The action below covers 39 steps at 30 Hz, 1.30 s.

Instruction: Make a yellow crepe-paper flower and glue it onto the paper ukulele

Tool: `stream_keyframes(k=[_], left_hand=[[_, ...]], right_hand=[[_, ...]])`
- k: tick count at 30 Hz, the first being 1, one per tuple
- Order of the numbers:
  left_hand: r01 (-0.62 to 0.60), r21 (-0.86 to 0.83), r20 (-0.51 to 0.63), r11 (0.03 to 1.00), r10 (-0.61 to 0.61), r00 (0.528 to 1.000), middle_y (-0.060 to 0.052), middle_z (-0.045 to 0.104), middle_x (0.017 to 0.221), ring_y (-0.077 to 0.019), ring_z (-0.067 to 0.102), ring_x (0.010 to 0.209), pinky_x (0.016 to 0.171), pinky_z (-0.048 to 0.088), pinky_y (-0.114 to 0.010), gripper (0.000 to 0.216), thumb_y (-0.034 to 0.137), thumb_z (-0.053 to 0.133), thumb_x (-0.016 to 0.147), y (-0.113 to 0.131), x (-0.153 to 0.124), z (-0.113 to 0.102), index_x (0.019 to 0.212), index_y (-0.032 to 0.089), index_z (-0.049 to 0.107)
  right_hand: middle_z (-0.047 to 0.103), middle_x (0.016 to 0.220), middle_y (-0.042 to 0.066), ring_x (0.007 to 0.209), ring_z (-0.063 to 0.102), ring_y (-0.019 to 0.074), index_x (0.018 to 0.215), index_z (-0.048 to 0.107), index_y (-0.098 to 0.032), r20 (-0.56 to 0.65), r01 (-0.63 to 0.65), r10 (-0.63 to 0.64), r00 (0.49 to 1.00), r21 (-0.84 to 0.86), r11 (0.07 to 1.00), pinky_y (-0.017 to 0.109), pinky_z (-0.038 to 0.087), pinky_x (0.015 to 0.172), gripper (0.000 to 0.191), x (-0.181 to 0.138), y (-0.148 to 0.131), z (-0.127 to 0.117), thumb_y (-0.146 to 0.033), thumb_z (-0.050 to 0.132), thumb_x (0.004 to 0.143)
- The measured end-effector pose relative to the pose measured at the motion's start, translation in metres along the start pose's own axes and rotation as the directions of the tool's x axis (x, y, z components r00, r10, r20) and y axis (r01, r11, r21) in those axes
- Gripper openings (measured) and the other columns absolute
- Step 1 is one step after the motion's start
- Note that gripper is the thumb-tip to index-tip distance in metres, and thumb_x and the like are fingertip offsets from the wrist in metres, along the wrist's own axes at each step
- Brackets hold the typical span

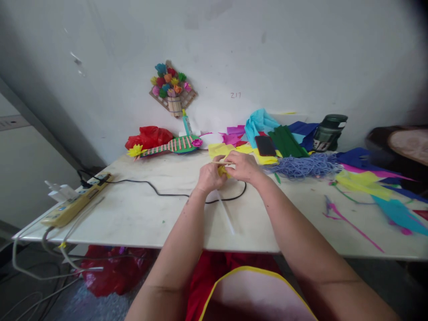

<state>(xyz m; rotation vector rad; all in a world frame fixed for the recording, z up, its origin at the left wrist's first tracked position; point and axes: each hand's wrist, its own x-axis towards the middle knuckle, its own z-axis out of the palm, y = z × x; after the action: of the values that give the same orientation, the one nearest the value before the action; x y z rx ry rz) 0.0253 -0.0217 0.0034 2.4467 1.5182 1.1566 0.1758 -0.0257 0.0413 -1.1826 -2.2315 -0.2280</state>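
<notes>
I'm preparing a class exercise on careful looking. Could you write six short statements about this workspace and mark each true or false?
1. A flower decoration hangs on the wall. True.
2. The person's hands are far apart. False: the left hand and right hand are close together at a thin stick.
3. A black cord lies on the table. True.
4. The dark green jar stands at the left. False: the jar is toward the right.
5. A phone lies next to dark green paper. True.
6. The power strip is red. False: the power strip is yellowish.
</notes>
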Motion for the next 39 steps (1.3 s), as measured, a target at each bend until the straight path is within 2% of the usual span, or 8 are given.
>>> stream_keyframes(k=[10, 14, 19, 23, 27, 31, 39], left_hand=[[0.035, 0.061, 0.008, 0.997, -0.036, 0.999, -0.007, 0.068, 0.102, -0.0281, 0.065, 0.091, 0.076, 0.048, -0.036, 0.056, 0.023, 0.055, 0.068, 0.005, -0.002, -0.003, 0.124, 0.021, 0.05], [0.019, 0.056, -0.001, 0.998, -0.019, 1.0, -0.005, 0.069, 0.1, -0.0269, 0.065, 0.093, 0.079, 0.048, -0.035, 0.056, 0.022, 0.055, 0.067, 0.003, -0.002, -0.001, 0.123, 0.023, 0.051], [0.02, -0.017, -0.077, 1.0, -0.022, 0.997, -0.003, 0.069, 0.099, -0.0249, 0.063, 0.097, 0.083, 0.048, -0.036, 0.058, 0.022, 0.058, 0.065, -0.002, -0.001, 0.002, 0.122, 0.023, 0.049], [0.06, -0.178, -0.113, 0.982, -0.081, 0.99, -0.003, 0.067, 0.103, -0.0226, 0.062, 0.096, 0.085, 0.048, -0.036, 0.066, 0.021, 0.063, 0.061, -0.003, 0.0, 0.0, 0.125, 0.024, 0.045], [0.098, -0.386, -0.128, 0.917, -0.158, 0.979, -0.005, 0.065, 0.101, -0.021, 0.062, 0.09, 0.082, 0.048, -0.034, 0.07, 0.021, 0.066, 0.06, -0.003, 0.002, -0.001, 0.127, 0.021, 0.045], [0.088, -0.608, -0.124, 0.789, -0.204, 0.971, -0.004, 0.061, 0.093, -0.0183, 0.061, 0.086, 0.077, 0.049, -0.03, 0.071, 0.021, 0.065, 0.06, -0.004, 0.003, 0.004, 0.127, 0.019, 0.043], [0.123, -0.793, -0.085, 0.597, -0.308, 0.948, -0.005, 0.059, 0.095, -0.0169, 0.06, 0.08, 0.069, 0.05, -0.028, 0.072, 0.021, 0.067, 0.055, -0.004, 0.008, 0.011, 0.123, 0.018, 0.044]], right_hand=[[0.066, 0.093, 0.003, 0.076, 0.057, 0.0161, 0.085, 0.067, -0.02, 0.019, -0.017, 0.018, 1.0, -0.044, 0.999, 0.028, 0.028, 0.057, 0.021, 0.0, -0.006, 0.0, -0.019, 0.05, 0.074], [0.066, 0.086, 0.003, 0.072, 0.056, 0.0158, 0.077, 0.067, -0.02, 0.016, -0.053, 0.054, 0.998, -0.026, 0.998, 0.028, 0.027, 0.055, 0.016, 0.001, -0.005, 0.001, -0.02, 0.05, 0.074], [0.065, 0.075, 0.002, 0.068, 0.054, 0.0148, 0.067, 0.065, -0.019, -0.057, -0.156, 0.163, 0.985, 0.114, 0.981, 0.026, 0.03, 0.057, 0.014, 0.004, 0.0, 0.007, -0.022, 0.052, 0.072], [0.064, 0.068, 0.002, 0.064, 0.054, 0.0147, 0.068, 0.065, -0.018, -0.059, -0.283, 0.314, 0.948, 0.301, 0.911, 0.026, 0.036, 0.058, 0.014, 0.007, 0.004, 0.009, -0.023, 0.053, 0.069], [0.064, 0.065, 0.002, 0.062, 0.055, 0.0159, 0.067, 0.065, -0.017, -0.053, -0.343, 0.423, 0.904, 0.501, 0.795, 0.028, 0.041, 0.061, 0.014, 0.009, 0.008, 0.007, -0.026, 0.054, 0.066], [0.061, 0.061, 0.001, 0.062, 0.055, 0.0165, 0.063, 0.062, -0.017, -0.079, -0.322, 0.482, 0.872, 0.649, 0.689, 0.029, 0.042, 0.062, 0.012, 0.01, 0.008, 0.006, -0.028, 0.055, 0.062], [0.057, 0.057, 0.0, 0.059, 0.053, 0.0151, 0.061, 0.06, -0.017, -0.055, -0.314, 0.556, 0.829, 0.777, 0.545, 0.03, 0.042, 0.062, 0.011, 0.012, 0.005, 0.009, -0.027, 0.058, 0.058]])
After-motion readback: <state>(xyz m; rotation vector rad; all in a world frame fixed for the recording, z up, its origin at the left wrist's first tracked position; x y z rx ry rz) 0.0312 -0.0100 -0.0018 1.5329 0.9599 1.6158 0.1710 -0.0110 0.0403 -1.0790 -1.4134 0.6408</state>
